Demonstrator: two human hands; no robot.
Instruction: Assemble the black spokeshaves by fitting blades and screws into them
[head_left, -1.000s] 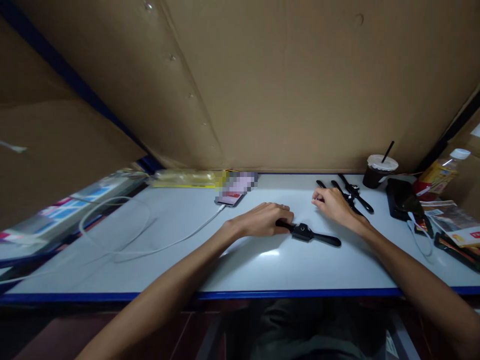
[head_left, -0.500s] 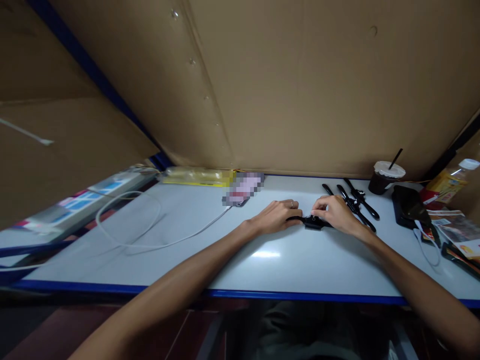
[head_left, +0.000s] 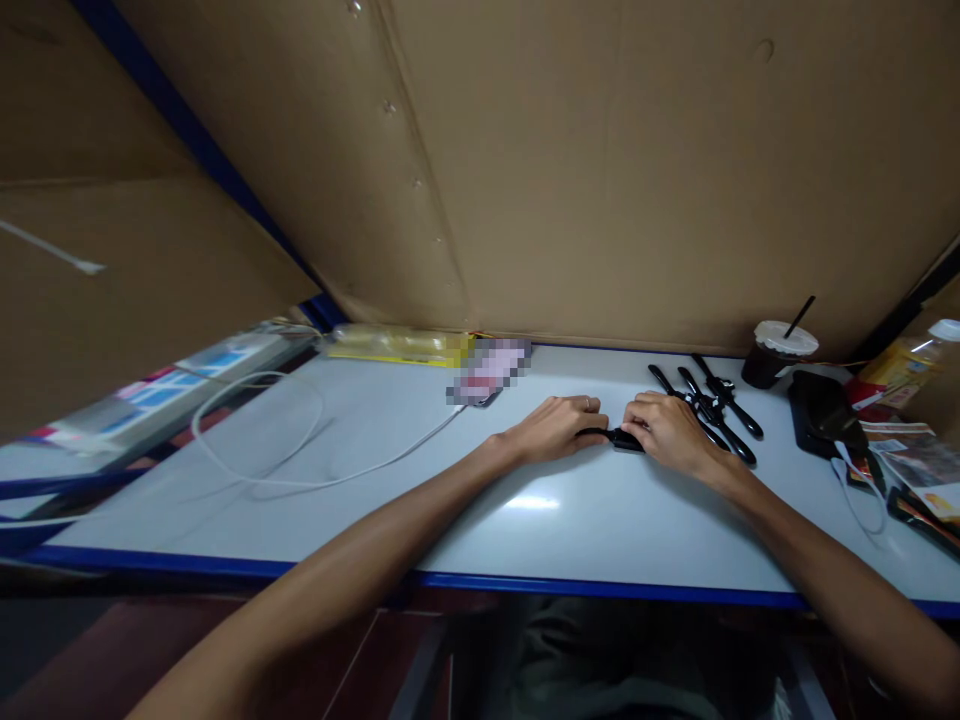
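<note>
A black handled tool (head_left: 627,441) lies low over the white table, held between my two hands. My left hand (head_left: 561,428), with a ring on one finger, is closed on its left end. The fingers of my right hand (head_left: 660,428) are closed on its middle and right part, hiding much of it. Several similar black tools (head_left: 711,405) lie side by side on the table just beyond and to the right of my right hand.
On the white table (head_left: 465,510), a phone (head_left: 491,370) with a white cable and a yellow-edged plastic package (head_left: 401,345) lie at the back. At the right are a lidded cup (head_left: 776,355), a black device (head_left: 821,412), a bottle (head_left: 904,368) and packets. Cardboard stands behind.
My right hand has moved slightly and now covers more of the black tool's middle and right part. My left hand keeps its hold. The view has shifted a little.
</note>
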